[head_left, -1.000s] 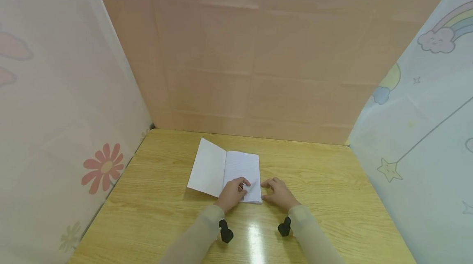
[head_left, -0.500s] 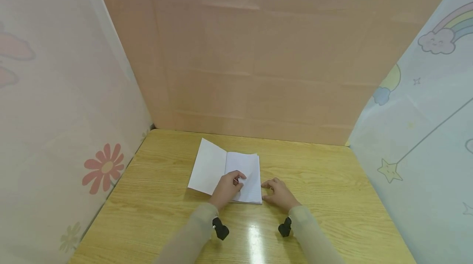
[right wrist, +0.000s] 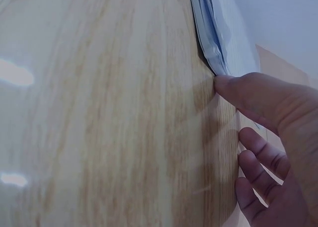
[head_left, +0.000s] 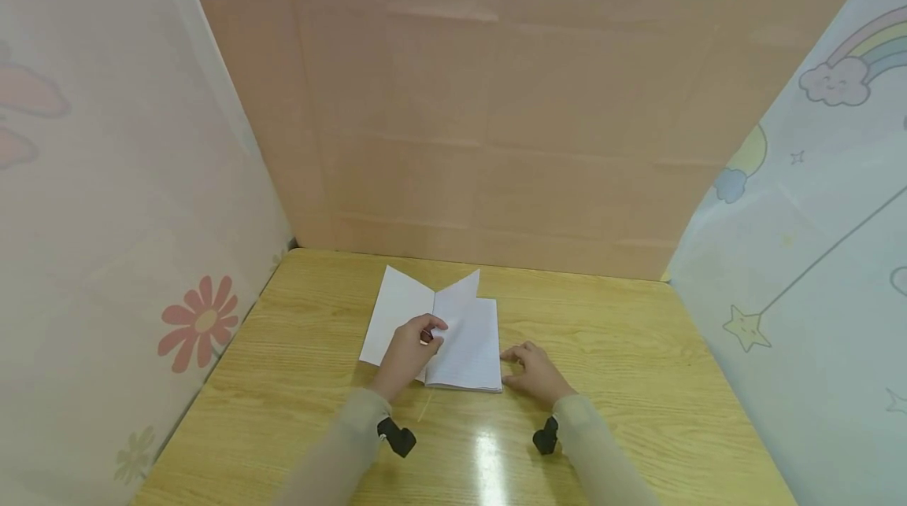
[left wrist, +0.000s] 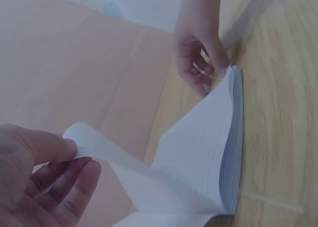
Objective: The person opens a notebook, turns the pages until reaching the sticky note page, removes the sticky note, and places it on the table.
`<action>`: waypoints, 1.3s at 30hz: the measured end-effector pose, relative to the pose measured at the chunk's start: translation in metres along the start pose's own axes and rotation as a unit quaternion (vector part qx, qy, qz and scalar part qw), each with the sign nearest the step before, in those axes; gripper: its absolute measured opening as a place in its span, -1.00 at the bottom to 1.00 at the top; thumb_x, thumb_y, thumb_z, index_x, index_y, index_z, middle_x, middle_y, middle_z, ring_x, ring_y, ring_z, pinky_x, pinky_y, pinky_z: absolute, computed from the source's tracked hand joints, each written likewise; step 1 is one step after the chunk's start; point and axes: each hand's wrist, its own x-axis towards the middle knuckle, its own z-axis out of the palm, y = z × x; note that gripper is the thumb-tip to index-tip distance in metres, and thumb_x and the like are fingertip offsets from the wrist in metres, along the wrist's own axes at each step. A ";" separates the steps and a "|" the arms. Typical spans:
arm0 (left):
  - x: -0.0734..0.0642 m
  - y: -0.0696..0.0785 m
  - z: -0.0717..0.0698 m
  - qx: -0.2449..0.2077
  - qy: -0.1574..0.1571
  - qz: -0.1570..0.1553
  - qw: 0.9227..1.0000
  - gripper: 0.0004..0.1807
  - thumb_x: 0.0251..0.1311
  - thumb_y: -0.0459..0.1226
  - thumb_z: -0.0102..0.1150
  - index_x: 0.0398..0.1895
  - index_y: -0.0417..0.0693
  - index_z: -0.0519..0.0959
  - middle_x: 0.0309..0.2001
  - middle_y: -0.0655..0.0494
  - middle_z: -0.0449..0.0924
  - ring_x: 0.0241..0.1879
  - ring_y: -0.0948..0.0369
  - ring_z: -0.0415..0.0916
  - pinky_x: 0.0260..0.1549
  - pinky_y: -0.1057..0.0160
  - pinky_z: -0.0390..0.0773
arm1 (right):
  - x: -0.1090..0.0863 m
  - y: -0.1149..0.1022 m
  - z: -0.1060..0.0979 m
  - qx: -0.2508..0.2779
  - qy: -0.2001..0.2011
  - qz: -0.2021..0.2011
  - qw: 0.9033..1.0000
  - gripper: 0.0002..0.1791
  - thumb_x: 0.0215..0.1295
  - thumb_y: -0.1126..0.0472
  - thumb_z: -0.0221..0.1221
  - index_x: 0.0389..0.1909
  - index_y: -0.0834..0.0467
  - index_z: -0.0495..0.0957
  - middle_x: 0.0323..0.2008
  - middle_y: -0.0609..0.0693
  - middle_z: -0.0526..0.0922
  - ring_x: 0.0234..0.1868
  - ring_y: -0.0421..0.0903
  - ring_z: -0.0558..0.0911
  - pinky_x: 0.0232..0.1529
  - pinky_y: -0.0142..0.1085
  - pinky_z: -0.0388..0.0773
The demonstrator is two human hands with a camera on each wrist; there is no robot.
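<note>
An opened notebook point(head_left: 468, 360) with lined pages lies on the wooden table, its white cover point(head_left: 398, 309) spread out to the left. My left hand point(head_left: 406, 352) pinches a lifted page point(left wrist: 119, 160) between thumb and fingers; the sheet stands bent up near the spine, over the left side. At the notebook's right edge is my right hand point(head_left: 536, 372), fingers loosely bent. In the right wrist view, its thumb point(right wrist: 248, 90) touches the corner of the page stack, and its other fingers rest on or near the table without gripping anything I can see.
The wooden table point(head_left: 623, 349) extends around the notebook. An orange-brown sheet point(head_left: 489, 97) stands behind it, with printed panels to the left point(head_left: 120, 215) and right point(head_left: 815, 254). A thin pale streak point(head_left: 425, 405) shows below the spine; I cannot tell what it is.
The left hand has carried the page's lower corner leftward and up, from the right half to near the spine, raising the sheet. The right hand stays at the right edge.
</note>
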 end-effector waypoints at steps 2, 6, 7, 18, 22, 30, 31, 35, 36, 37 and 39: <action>-0.004 -0.001 -0.007 0.010 0.010 0.000 1.000 -0.83 0.18 -0.41 0.25 -0.18 -0.02 0.61 -0.37 0.14 0.50 -0.36 0.25 0.49 -0.52 0.39 0.48 | 0.000 0.000 0.000 -0.001 -0.002 -0.003 1.000 -0.59 0.14 0.12 0.37 0.03 0.04 0.57 -0.07 -0.03 0.47 0.03 0.01 0.42 0.02 -0.03 0.46; -0.013 -0.006 -0.018 0.020 0.028 -0.001 0.999 -0.83 0.18 -0.40 0.26 -0.20 0.01 0.61 -0.36 0.15 0.50 -0.35 0.24 0.47 -0.47 0.40 0.51 | -0.001 0.000 -0.001 -0.001 -0.003 -0.008 1.000 -0.59 0.14 0.12 0.37 0.03 0.06 0.57 -0.08 -0.02 0.47 0.02 0.01 0.41 0.00 -0.04 0.46; -0.014 -0.007 -0.021 0.020 0.033 0.000 0.999 -0.83 0.18 -0.41 0.26 -0.19 -0.02 0.61 -0.36 0.15 0.50 -0.34 0.24 0.47 -0.45 0.40 0.53 | 0.000 0.000 -0.001 0.000 -0.003 -0.005 1.000 -0.59 0.14 0.12 0.37 0.02 0.05 0.57 -0.08 -0.03 0.47 0.02 0.00 0.41 0.01 -0.05 0.45; -0.027 -0.030 -0.050 0.030 0.081 -0.026 0.996 -0.80 0.14 -0.43 0.29 -0.18 -0.06 0.62 -0.39 0.11 0.50 -0.35 0.22 0.42 -0.42 0.38 0.52 | 0.000 0.002 0.000 0.000 0.000 -0.003 1.000 -0.59 0.14 0.11 0.37 0.03 0.01 0.57 -0.07 -0.05 0.47 0.00 -0.02 0.42 0.00 -0.06 0.46; -0.031 -0.041 -0.058 0.032 0.088 -0.042 0.995 -0.80 0.13 -0.43 0.29 -0.18 -0.07 0.61 -0.37 0.09 0.50 -0.34 0.22 0.41 -0.41 0.38 0.50 | 0.000 0.001 0.000 -0.003 0.002 0.000 1.000 -0.60 0.14 0.11 0.37 0.02 0.01 0.57 -0.07 -0.04 0.48 -0.01 -0.02 0.42 0.00 -0.06 0.46; -0.038 -0.064 -0.066 0.058 0.101 -0.068 0.991 -0.81 0.11 -0.44 0.29 -0.20 -0.11 0.62 -0.35 0.05 0.53 -0.34 0.20 0.41 -0.39 0.33 0.47 | 0.000 0.000 0.000 -0.016 0.008 -0.007 1.000 -0.59 0.11 0.11 0.39 0.00 0.05 0.58 -0.11 -0.04 0.49 -0.03 -0.02 0.44 0.00 -0.05 0.45; -0.039 -0.067 -0.067 0.061 0.100 -0.070 0.991 -0.81 0.11 -0.44 0.29 -0.20 -0.10 0.62 -0.35 0.05 0.53 -0.34 0.19 0.41 -0.38 0.33 0.47 | 0.001 0.001 0.000 -0.021 0.010 -0.008 1.000 -0.59 0.10 0.10 0.39 -0.01 0.05 0.59 -0.12 -0.04 0.49 -0.03 -0.03 0.44 -0.01 -0.06 0.45; -0.040 -0.077 -0.068 0.073 0.095 -0.079 0.990 -0.81 0.10 -0.45 0.29 -0.20 -0.14 0.61 -0.36 0.05 0.51 -0.34 0.19 0.42 -0.38 0.32 0.48 | 0.003 0.002 0.001 -0.031 0.018 -0.013 0.999 -0.60 0.07 0.10 0.41 -0.04 0.04 0.60 -0.16 -0.07 0.49 -0.05 -0.06 0.44 -0.02 -0.09 0.44; -0.041 -0.080 -0.068 0.074 0.093 -0.083 0.989 -0.81 0.10 -0.45 0.29 -0.20 -0.15 0.60 -0.37 0.05 0.51 -0.36 0.19 0.42 -0.39 0.33 0.47 | 0.003 0.003 0.001 -0.031 0.019 -0.014 0.999 -0.60 0.07 0.10 0.41 -0.04 0.05 0.60 -0.16 -0.07 0.49 -0.05 -0.06 0.44 -0.02 -0.09 0.44; -0.041 -0.082 -0.068 0.076 0.091 -0.088 0.989 -0.81 0.10 -0.45 0.28 -0.20 -0.16 0.60 -0.37 0.05 0.50 -0.37 0.19 0.41 -0.40 0.33 0.46 | 0.004 0.003 0.002 -0.031 0.018 -0.015 0.999 -0.60 0.07 0.10 0.41 -0.04 0.05 0.60 -0.16 -0.07 0.49 -0.04 -0.06 0.44 -0.02 -0.08 0.44; -0.041 -0.087 -0.069 0.080 0.084 -0.098 0.988 -0.81 0.10 -0.45 0.27 -0.19 -0.17 0.60 -0.38 0.04 0.50 -0.39 0.20 0.40 -0.41 0.32 0.44 | 0.004 0.003 0.002 -0.033 0.019 -0.018 0.999 -0.59 0.07 0.09 0.41 -0.04 0.05 0.60 -0.16 -0.08 0.50 -0.04 -0.06 0.44 -0.02 -0.08 0.44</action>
